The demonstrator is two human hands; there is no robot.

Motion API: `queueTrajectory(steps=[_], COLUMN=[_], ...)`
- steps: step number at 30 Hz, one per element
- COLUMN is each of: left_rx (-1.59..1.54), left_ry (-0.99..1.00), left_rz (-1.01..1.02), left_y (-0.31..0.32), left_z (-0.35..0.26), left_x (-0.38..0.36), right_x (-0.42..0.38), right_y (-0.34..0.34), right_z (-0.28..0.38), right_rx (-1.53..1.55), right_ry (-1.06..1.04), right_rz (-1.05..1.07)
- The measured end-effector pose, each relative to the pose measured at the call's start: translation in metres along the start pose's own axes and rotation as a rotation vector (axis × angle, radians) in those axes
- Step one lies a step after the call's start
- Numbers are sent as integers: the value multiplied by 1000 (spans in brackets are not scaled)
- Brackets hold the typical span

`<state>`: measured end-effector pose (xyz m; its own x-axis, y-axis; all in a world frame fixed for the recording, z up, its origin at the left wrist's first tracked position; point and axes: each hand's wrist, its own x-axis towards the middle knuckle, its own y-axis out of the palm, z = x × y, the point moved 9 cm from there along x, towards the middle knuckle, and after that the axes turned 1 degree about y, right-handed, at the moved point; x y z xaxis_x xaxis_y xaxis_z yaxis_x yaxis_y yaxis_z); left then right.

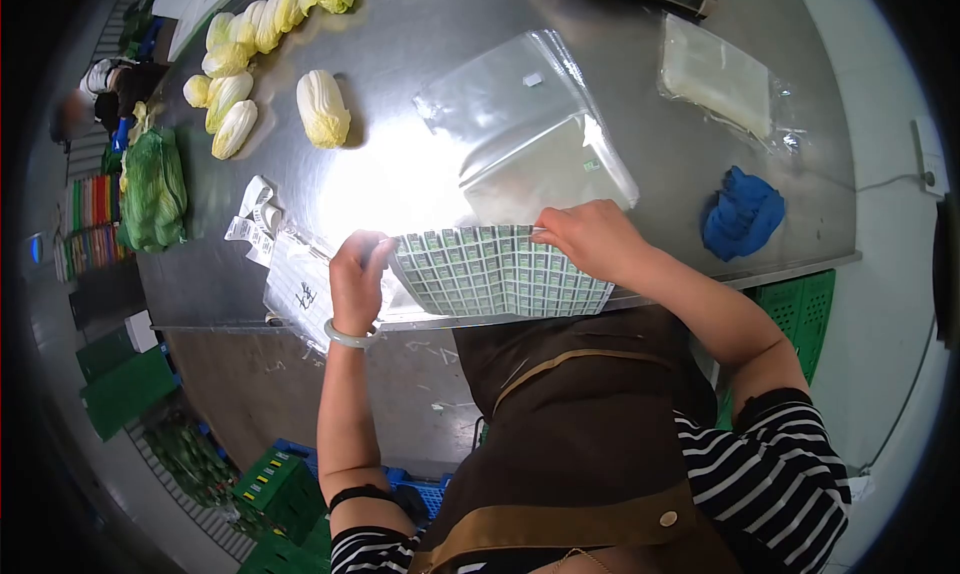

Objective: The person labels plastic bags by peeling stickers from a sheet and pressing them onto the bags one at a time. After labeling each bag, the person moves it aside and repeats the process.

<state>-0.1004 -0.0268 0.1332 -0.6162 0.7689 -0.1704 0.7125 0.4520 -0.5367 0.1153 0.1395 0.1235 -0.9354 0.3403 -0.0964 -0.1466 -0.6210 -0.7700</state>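
Note:
A label sheet, printed with a grid of small green and white labels, is bent along the middle near the table's front edge. My left hand pinches its upper left corner, and my right hand pinches its top edge farther right. Just beyond the sheet lies a stack of clear plastic bags, with a small green label on the top one. Beside my left hand is another clear plastic packet with dark handwriting on it. A printed white strip curls behind that packet.
Several napa cabbages line the metal table's far left, and one cabbage lies apart. A green mesh bag sits at the left edge. On the right are a blue cloth-like bundle and a wrapped pack.

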Motion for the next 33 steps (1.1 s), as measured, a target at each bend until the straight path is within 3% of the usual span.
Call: queueTrajectory(steps=[2,6,10,11,14,19,21,25,27,30,33], left_rx=[167,48,-887,-673,-530,-325,-260,-217,-197,-166,-138], left_ry=[210,290,-272,-241,-179,-83,-95,-27,13,26,22], left_rz=[-80,-194,-46,-2,89,-129,-119,-48,-22,12,43], left_y=[0,5,39,42,41,24,23,24,26,29,29], left_z=[-32,-47,-20,-24,-5,-35,-36,-43,-52,-63,-69], left_x=[-8,-10,-10,-10,-13,-10,-7,3,5,9,7], right_x=[-9,-20,-21,-21,-21,-24,-22,-2,13,33,41], right_y=[-8,-21,-28,-30,-25,-15,-9,-32,-42,-28,-24], right_z=[4,12,11,11,11,5,1,11,24,35,43], right_rx=[-34,-19,79,97,138,215,208,348,338,169,129], right_ry=[-31,-70,-78,-79,-70,-34,-12,-161,-175,-75,-133], right_rz=[-14,-22,-52,-35,11,44,81,-169,-184,139,158])
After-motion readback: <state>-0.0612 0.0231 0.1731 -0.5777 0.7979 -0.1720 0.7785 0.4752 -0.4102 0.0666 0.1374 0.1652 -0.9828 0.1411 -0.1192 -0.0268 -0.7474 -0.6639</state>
